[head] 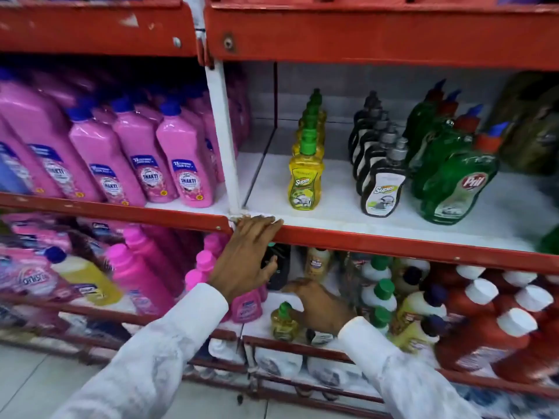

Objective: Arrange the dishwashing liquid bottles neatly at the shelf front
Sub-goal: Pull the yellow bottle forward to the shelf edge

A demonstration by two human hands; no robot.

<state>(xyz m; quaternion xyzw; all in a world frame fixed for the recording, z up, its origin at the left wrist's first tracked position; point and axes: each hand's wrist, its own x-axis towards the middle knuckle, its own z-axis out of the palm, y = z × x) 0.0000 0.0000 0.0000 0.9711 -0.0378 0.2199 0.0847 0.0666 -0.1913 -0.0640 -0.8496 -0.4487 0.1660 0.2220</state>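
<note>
On the white middle shelf point(332, 219) three rows of dishwashing liquid run front to back: yellow Super bottles point(305, 182) with green caps, black Super bottles point(381, 192) with grey caps, and green Pril bottles point(453, 192) that lean left. My left hand point(249, 255) lies on the red front lip of that shelf, fingers spread flat, thumb hanging below. On the shelf beneath, my right hand point(319, 306) reaches in palm down, right beside a small yellow bottle point(284, 322) with a green cap. Its fingers curl downward, and whether they grip anything is hidden.
Pink Shakti bottles point(184, 167) fill the bay to the left, past a white upright post point(223, 140). The lower shelf holds pink bottles point(142, 276), green-capped white bottles point(379, 294) and red bottles with white caps point(490, 334). Tiled floor point(45, 385) lies below.
</note>
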